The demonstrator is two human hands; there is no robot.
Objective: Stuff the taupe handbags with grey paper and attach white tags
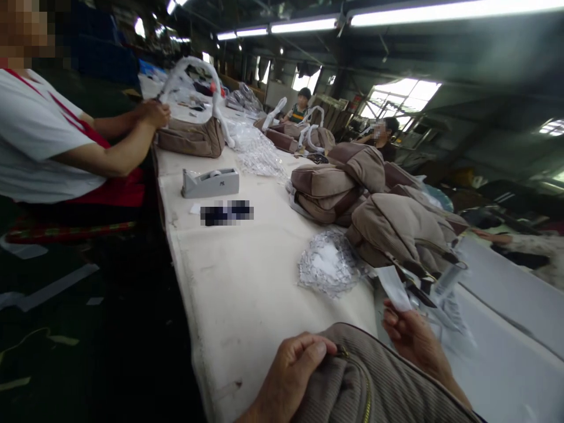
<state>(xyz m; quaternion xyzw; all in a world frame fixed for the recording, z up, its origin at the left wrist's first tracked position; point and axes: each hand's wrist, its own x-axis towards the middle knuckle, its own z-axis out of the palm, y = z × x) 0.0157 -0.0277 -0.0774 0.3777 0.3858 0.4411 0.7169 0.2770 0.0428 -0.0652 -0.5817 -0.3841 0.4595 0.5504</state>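
A taupe ribbed bag [396, 382] with a brass zipper lies close in front of me at the table's near end. My left hand [291, 373] is closed at its top left edge, thumb and forefinger pinching by the end of the zipper [366, 390]. Beyond the bag, my right hand [416, 335] pinches a small white slip [394, 288], which sticks up from the fingers. Just past that hand lie dark straps and a roll of clear film [449, 281]. Part of the bag runs out of view at the bottom.
Several taupe bags [396, 226] are piled at the right. Crumpled clear plastic [328, 261] lies beside them. A grey tape dispenser [211, 182] stands on the cream table [233, 282]. At the left a co-worker [57, 147] handles a bag [191, 138] with a wrapped handle.
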